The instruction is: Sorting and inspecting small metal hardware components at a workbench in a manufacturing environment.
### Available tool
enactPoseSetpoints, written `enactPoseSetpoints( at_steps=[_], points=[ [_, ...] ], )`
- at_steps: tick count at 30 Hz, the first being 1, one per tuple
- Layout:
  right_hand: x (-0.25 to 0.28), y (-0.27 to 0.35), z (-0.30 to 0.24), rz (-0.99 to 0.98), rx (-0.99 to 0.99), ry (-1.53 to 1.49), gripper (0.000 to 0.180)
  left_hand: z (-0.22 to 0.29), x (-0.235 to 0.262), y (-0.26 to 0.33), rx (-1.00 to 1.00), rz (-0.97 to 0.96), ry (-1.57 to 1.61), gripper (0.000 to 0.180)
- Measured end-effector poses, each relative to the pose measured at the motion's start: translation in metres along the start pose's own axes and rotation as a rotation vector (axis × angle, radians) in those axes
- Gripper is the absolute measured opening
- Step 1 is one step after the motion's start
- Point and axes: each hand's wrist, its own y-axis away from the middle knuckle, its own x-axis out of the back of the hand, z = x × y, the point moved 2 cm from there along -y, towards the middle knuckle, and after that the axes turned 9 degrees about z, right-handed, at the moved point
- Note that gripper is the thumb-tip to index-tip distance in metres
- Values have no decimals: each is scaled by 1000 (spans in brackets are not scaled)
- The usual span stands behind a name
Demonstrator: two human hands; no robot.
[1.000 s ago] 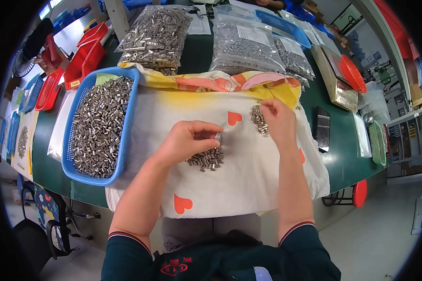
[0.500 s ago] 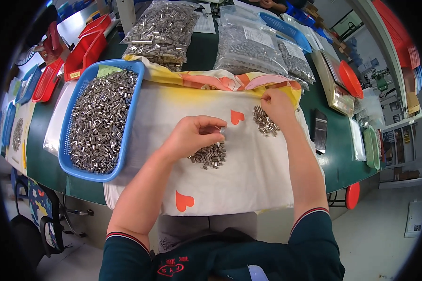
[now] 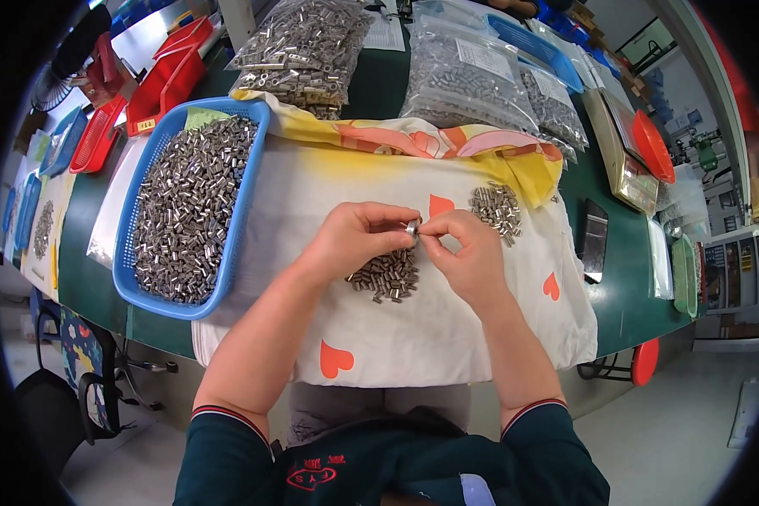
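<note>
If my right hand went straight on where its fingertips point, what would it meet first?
Probably the small shiny metal piece at your left hand's fingertips; your right hand looks almost against it, though depth is unclear.

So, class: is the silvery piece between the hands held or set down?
Held: the left hand pinches the silvery piece, and the right hand meets it from the other side.

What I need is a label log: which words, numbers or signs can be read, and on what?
Dark shirt: red embroidered lettering, not transcribed here.
Large clear right-hand bag, white label: too small to read.
Smaller clear bag, white label: also too small.
Red bin, yellow tag: marks too small.
Paper sheet behind the bags: unreadable.
</note>
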Motion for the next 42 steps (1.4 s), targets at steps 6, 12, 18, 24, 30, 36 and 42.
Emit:
enactPoseSetpoints(
  at_steps=[6, 12, 18, 24, 30, 36, 42],
  points=[
    [0, 4, -4, 125, 257, 183, 11, 3, -5, 2, -27, 44, -2, 28],
    [9, 2, 0, -78, 51, 69, 14, 4, -4, 3, 24, -4, -64, 29],
    [28, -29, 28, 40, -54, 315, 11, 4, -2, 5, -11, -9, -172, 28],
    [36, -45, 68, -147, 375, 898, 9, 7, -1, 4, 16, -34, -151, 27],
    [35, -37, 64, -175, 470, 971, 5, 8, -3, 5, -25, -32, -219, 26],
    [40, -32, 50, -10, 400, 788, 5, 4, 0, 2, -14, 14, -67, 26],
    [46, -24, 65, 89, 266, 801, 7, 3, 0, 1, -4, -12, -9, 26]
  ],
)
